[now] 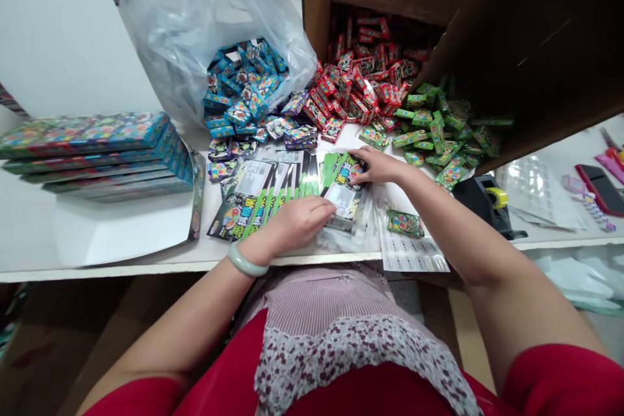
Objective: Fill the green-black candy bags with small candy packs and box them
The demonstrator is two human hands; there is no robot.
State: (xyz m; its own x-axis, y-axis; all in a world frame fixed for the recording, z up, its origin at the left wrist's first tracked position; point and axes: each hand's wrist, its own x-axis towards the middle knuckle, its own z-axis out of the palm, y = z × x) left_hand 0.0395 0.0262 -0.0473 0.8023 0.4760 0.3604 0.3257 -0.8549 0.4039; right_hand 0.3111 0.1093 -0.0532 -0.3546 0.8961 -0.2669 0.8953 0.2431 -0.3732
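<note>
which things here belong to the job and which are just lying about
Likely the job's:
- printed packets, with the left hand and right hand on them
- blue boxes, red boxes and green boxes, piled behind

Probably just lying about:
- red-edged phone
- pink item behind it, too unclear to name

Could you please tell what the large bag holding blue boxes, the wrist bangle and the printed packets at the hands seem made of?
Large bag: thin plastic film with a soft sheen; it is translucent and crumpled.
Bangle: smooth, polished, pale green; perhaps jade, though glass or plastic could look the same.
Printed packets: probably glossy plastic film, judging by their shine and clear-looking parts.
</note>
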